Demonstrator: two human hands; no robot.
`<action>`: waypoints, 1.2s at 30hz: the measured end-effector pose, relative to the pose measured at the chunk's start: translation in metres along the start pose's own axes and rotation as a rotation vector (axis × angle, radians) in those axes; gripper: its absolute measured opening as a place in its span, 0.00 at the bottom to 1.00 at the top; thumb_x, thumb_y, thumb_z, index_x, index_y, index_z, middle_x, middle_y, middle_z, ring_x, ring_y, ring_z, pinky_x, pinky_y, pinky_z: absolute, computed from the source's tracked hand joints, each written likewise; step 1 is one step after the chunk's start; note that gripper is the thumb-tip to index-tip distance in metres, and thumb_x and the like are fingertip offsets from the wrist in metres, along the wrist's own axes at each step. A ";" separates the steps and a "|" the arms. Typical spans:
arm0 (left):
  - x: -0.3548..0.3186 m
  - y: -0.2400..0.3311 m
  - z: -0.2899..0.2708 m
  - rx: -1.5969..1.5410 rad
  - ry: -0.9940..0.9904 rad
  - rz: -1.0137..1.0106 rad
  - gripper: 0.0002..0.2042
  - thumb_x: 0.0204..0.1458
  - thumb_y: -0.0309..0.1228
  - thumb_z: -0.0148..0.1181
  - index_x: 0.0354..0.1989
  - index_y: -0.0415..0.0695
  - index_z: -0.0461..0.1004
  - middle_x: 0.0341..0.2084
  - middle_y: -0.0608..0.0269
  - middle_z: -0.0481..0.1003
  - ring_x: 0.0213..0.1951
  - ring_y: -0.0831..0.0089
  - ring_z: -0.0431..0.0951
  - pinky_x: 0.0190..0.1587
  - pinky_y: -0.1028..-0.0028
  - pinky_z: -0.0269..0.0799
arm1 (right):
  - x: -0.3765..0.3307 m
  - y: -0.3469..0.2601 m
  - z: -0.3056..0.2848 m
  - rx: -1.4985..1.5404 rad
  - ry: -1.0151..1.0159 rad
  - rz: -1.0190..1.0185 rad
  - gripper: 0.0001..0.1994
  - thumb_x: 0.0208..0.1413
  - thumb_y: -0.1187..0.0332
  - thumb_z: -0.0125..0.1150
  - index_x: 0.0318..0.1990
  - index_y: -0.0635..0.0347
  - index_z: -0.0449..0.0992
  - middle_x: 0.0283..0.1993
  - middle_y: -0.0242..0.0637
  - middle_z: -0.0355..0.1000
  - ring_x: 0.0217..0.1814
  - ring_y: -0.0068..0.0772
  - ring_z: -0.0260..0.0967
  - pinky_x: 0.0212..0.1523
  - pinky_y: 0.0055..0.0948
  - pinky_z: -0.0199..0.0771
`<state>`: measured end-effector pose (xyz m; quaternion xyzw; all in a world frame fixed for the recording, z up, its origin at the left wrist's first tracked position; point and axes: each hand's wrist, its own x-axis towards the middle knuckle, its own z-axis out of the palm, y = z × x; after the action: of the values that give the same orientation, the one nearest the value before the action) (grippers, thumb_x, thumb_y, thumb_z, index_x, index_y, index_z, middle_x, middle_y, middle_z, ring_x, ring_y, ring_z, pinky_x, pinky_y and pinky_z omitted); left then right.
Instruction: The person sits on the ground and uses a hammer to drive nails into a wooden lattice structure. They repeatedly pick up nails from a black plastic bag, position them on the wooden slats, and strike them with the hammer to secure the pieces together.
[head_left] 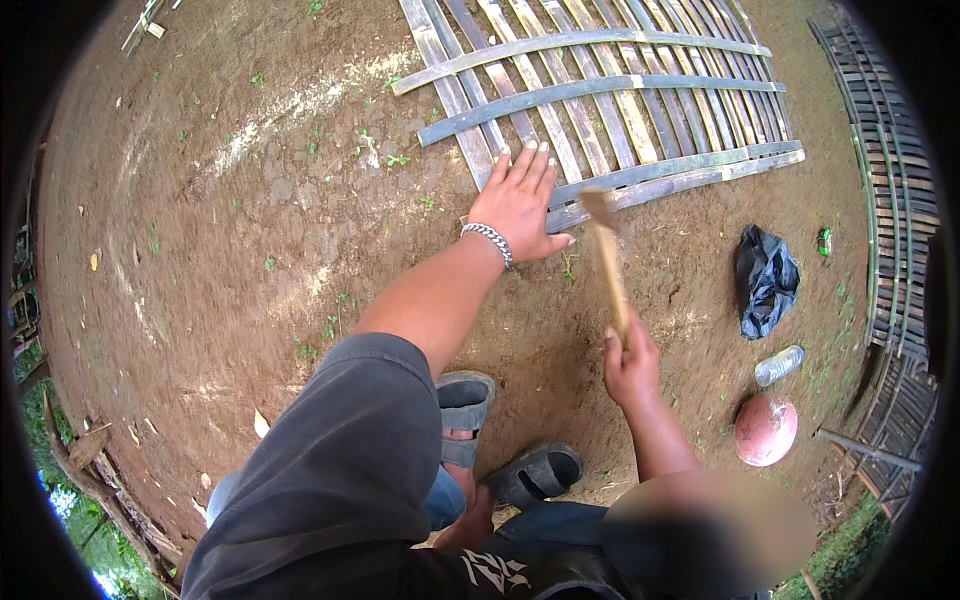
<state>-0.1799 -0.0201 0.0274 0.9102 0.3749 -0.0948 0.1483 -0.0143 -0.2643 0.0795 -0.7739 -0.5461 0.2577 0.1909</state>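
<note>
A slatted bamboo panel (600, 85) lies on the ground ahead of me, its long thin strips crossed by several battens. Over its near left corner, my left hand (515, 203) is laid flat with the fingers stretched out, and a silver chain bracelet circles the wrist. My right hand (632, 362) is wrapped round the wooden handle of a hammer (608, 255). The hammer's brown head is close to the panel's near batten, just right of my left hand; whether it touches cannot be made out.
Bare brown soil (230, 270) surrounds the panel. To the right are a black plastic bag (766, 280), a small green can (825, 241), a clear plastic bottle (780, 366) and a pinkish ball (766, 429). A slatted fence (890, 200) runs along the far right. My sandals (535, 475) are below.
</note>
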 end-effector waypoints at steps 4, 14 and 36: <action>0.005 -0.004 0.000 0.024 0.013 -0.004 0.52 0.56 0.69 0.52 0.77 0.37 0.52 0.79 0.49 0.47 0.80 0.58 0.41 0.80 0.56 0.35 | 0.007 -0.003 0.003 0.058 0.105 -0.056 0.24 0.62 0.75 0.62 0.65 0.71 0.68 0.51 0.61 0.77 0.49 0.61 0.79 0.50 0.43 0.80; -0.003 -0.001 0.003 -0.003 -0.004 -0.002 0.53 0.55 0.69 0.52 0.77 0.36 0.52 0.79 0.49 0.48 0.80 0.58 0.42 0.80 0.55 0.35 | -0.001 -0.002 0.005 -0.062 0.050 0.021 0.26 0.63 0.74 0.61 0.68 0.65 0.67 0.47 0.56 0.77 0.45 0.57 0.79 0.46 0.45 0.80; 0.000 -0.003 0.001 -0.009 0.010 0.005 0.54 0.53 0.70 0.54 0.76 0.36 0.53 0.78 0.47 0.48 0.80 0.57 0.42 0.80 0.55 0.36 | 0.008 -0.002 -0.002 0.036 0.000 0.122 0.23 0.65 0.67 0.60 0.66 0.60 0.68 0.53 0.60 0.77 0.49 0.65 0.78 0.50 0.51 0.80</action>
<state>-0.1823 -0.0181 0.0261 0.9109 0.3739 -0.0882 0.1506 -0.0124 -0.2560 0.0813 -0.8023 -0.4929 0.2788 0.1888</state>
